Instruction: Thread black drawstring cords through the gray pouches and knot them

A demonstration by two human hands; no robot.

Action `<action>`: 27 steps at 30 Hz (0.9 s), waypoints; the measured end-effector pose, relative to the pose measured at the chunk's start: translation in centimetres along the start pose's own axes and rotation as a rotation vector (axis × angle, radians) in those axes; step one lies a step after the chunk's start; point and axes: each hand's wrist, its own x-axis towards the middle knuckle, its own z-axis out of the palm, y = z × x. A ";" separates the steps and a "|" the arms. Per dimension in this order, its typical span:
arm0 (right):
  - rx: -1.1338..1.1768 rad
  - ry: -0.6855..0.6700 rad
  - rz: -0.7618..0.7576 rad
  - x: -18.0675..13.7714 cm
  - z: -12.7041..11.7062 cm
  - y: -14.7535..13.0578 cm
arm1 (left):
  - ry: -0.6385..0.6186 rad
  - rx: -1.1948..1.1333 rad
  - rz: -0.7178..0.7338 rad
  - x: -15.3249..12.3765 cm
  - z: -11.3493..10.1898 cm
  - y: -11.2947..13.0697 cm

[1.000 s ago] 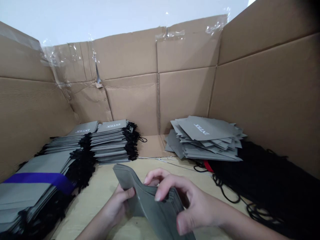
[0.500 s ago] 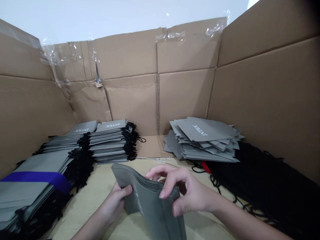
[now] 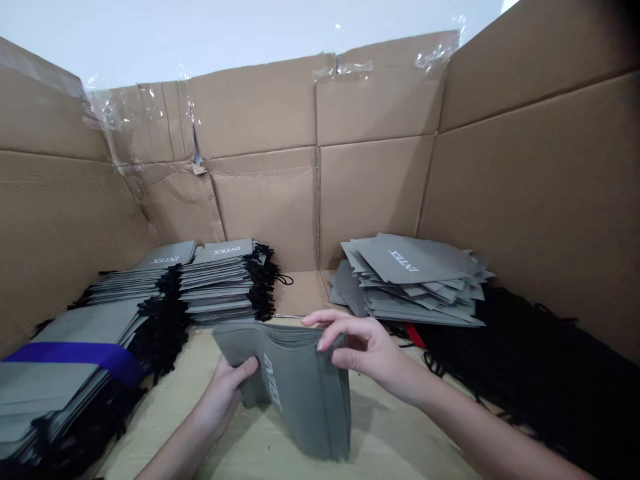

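Observation:
A bundle of flat grey pouches (image 3: 300, 387), printed INTEX on the front one, stands nearly upright in front of me, bowed in the middle. My left hand (image 3: 227, 387) grips its left side, thumb across the front and the other fingers hidden behind. At the top right corner, my right hand (image 3: 357, 347) pinches the layered edges between thumb and fingers. Farther back on the right lies an uneven pile of grey INTEX pouches (image 3: 420, 260), beyond my right hand.
Stacks of pouches with black cords (image 3: 217, 283) stand at back left; a nearer stack carries a purple band (image 3: 75, 353). A heap of black cords (image 3: 545, 373) with a red tie (image 3: 415, 335) lies right. Cardboard walls (image 3: 265, 193) enclose the table (image 3: 165, 413).
The bundle has risen and turned, so its front and print show more squarely. My right hand has moved up slightly with the corner; the left hand keeps its hold.

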 end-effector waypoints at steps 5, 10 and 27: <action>-0.377 -0.109 -0.381 -0.3 1.5 -1.1 | 0.031 0.070 0.239 0.7 -0.5 1.0; -0.885 -0.291 -0.809 -1.5 4.1 -0.3 | -0.102 0.318 0.301 2.2 -1.9 1.5; 0.397 0.486 0.428 -1.3 6.1 5.7 | -0.006 1.232 0.328 3.0 -3.6 3.3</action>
